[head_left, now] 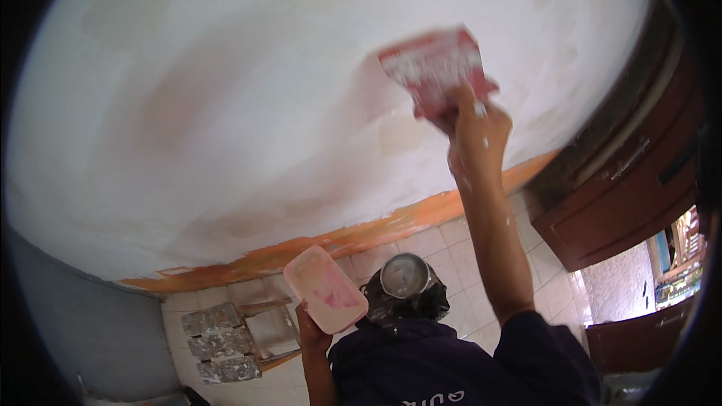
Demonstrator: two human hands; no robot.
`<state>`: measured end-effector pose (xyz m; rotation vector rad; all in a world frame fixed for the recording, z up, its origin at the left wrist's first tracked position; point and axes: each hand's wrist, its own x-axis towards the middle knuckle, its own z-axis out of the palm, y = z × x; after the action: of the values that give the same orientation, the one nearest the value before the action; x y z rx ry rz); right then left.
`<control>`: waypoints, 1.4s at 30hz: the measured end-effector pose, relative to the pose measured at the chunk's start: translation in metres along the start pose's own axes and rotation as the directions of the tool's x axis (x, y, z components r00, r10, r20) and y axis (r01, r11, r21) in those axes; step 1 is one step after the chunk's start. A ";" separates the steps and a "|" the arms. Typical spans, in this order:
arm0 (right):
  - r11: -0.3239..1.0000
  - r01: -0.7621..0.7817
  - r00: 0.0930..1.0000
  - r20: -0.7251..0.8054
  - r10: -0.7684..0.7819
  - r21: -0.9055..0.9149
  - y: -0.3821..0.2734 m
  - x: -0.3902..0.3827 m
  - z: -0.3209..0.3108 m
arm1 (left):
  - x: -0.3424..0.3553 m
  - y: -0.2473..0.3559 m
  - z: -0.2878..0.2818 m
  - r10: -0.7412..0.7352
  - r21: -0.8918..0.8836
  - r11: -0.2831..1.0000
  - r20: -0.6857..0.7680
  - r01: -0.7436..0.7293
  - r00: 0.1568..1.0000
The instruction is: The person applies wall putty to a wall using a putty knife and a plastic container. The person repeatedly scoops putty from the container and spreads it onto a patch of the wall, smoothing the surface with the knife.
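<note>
My right hand (481, 131), arm stretched up and forward, grips a red putty spreader (436, 68) smeared with white paste. The spreader is slightly blurred and lies over the white wall (248, 83); whether its edge touches the surface I cannot tell. White specks dot my right hand and forearm. Low and nearer, my left hand (314, 331) is closed on the side of a shallow pink plastic tub (326, 289). Pale paste with pinker smears lies in the tub. Most of the left fingers are hidden beneath it.
An orange strip (301, 252) runs along the wall's foot above pale floor tiles (459, 263). A paint-spattered slatted stool (222, 342) stands at lower left. A round can (404, 276) with dark wrapping is near my body. A brown door (624, 203) is at right, a grey surface (90, 316) at left.
</note>
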<state>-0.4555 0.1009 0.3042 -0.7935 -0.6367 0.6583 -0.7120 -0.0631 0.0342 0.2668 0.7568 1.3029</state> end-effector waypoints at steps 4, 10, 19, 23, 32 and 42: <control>0.949 -0.138 0.977 -0.197 0.083 -0.283 0.074 -0.019 -0.099 | 0.001 -0.003 -0.007 -0.016 0.077 0.997 0.014 0.015 1.000; 0.860 -0.435 0.896 -0.225 0.384 -0.266 0.141 -0.032 -0.151 | 0.003 -0.002 -0.024 -0.071 0.041 0.997 -0.001 0.071 0.997; 0.897 -0.083 0.997 -0.039 0.073 -0.433 0.085 0.107 -0.068 | 0.011 -0.003 -0.014 -0.035 0.013 0.999 0.022 0.035 0.999; 0.997 -0.003 0.998 0.067 0.008 -0.081 -0.011 0.061 -0.017 | 0.007 -0.004 -0.022 -0.035 0.003 0.999 0.024 0.035 0.999; 0.608 -0.208 0.976 -0.199 0.084 -0.767 0.170 0.001 -0.238 | 0.006 -0.014 -0.016 -0.064 0.013 0.998 0.033 0.064 0.997; 0.873 -0.402 0.911 -0.219 0.350 -0.276 0.233 0.018 -0.191 | 0.003 -0.009 -0.020 -0.057 -0.010 0.998 -0.026 0.057 0.998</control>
<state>-0.3725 0.1563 0.0189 -1.2804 -0.4416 0.8487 -0.7175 -0.0672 0.0133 0.2196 0.7749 1.2576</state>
